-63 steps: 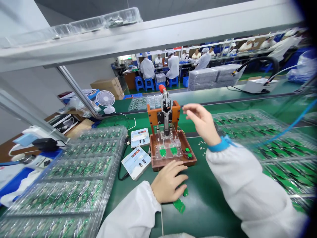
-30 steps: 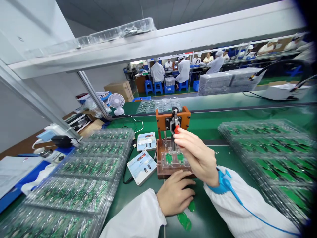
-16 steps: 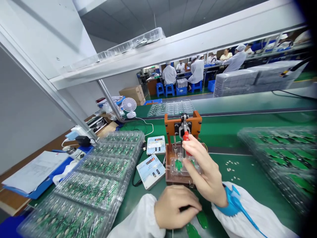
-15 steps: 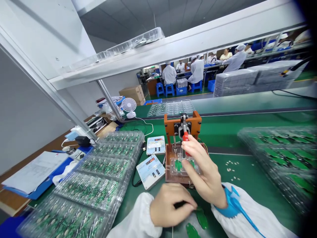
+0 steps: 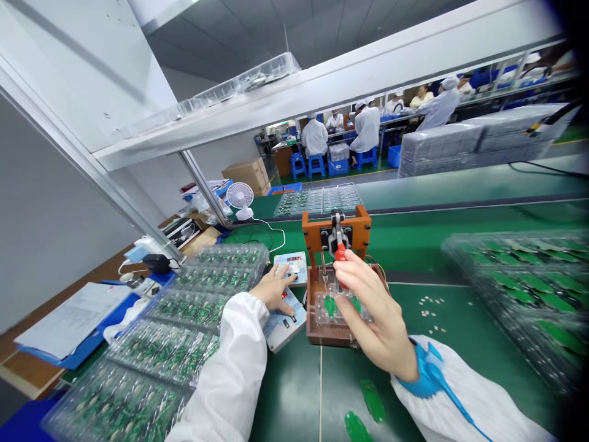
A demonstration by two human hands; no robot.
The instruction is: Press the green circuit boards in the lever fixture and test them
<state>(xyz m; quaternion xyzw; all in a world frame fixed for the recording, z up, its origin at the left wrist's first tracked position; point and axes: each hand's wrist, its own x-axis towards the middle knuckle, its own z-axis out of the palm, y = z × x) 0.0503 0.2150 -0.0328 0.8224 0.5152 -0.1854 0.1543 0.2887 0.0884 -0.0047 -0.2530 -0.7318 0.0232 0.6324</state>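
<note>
A brown test fixture stands in the middle of the green bench, with small green boards under its clear pressing plate. My right hand is closed round the fixture's red-tipped lever, which is pulled down. My left hand reaches over the two white meter boxes left of the fixture, fingers spread and touching the nearer box. Two loose green boards lie on the mat in front of the fixture.
Clear trays of green boards fill the left side, and more trays lie at the right. A small white fan, papers and a conveyor with a stack of trays lie beyond. Other people sit at far benches.
My left hand has left the loose green boards near the front edge and moved up and left onto the meter boxes. My right hand has stayed on the lowered lever.
</note>
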